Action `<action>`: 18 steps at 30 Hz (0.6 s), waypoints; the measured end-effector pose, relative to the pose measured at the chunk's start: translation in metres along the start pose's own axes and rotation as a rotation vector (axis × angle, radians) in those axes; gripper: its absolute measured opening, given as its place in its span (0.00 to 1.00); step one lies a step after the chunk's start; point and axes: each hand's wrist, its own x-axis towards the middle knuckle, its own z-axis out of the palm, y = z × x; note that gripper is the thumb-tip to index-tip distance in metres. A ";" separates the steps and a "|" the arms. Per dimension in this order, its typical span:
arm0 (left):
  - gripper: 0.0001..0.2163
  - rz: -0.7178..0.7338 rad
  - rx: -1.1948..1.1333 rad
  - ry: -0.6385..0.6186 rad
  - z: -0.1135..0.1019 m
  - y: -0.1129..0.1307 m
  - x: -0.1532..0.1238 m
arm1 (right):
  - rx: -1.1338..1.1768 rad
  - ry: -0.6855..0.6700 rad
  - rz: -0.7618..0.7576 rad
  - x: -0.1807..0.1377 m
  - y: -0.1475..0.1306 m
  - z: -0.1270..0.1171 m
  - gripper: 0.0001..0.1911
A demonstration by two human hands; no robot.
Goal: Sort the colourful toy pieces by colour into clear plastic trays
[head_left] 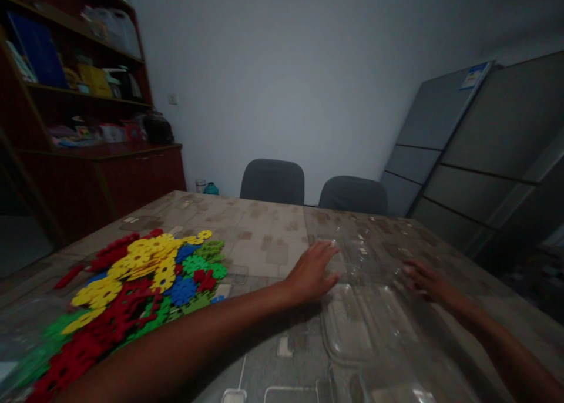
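My left hand (314, 274) is over the middle of the table, fingers stretched forward and thumb apart. Its fingertips are at the left edge of a clear plastic tray (348, 326); whether they touch it I cannot tell. On the tray's other side is my right hand (426, 281), slightly blurred, its fingers loosely bent and apart. Nothing shows in either hand. The see-through plastic blends into the table, so its outline is hard to follow. Left of my left forearm lies a heap of flower-shaped plastic pieces (145, 256) in yellow, red, green and blue.
The patterned table (264, 232) fills the foreground. Clear plastic (30, 321) also shows at its left edge. Two dark chairs (272, 182) stand behind it. A red-brown shelf unit (110, 182) is on the left, and tall grey panelled doors (497, 150) are on the right.
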 end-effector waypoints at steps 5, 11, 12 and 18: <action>0.33 0.232 -0.105 -0.266 -0.002 0.009 -0.061 | 0.106 0.031 0.120 -0.050 0.052 0.008 0.41; 0.21 0.208 -0.113 -0.324 0.009 0.010 -0.067 | 0.144 -0.002 0.029 -0.087 0.063 0.022 0.42; 0.19 0.223 -0.121 -0.317 0.010 0.010 -0.064 | 0.118 0.008 0.034 -0.088 0.060 0.022 0.42; 0.12 0.364 -0.131 -0.346 0.012 0.007 -0.054 | 0.130 -0.018 0.090 -0.074 0.056 0.015 0.40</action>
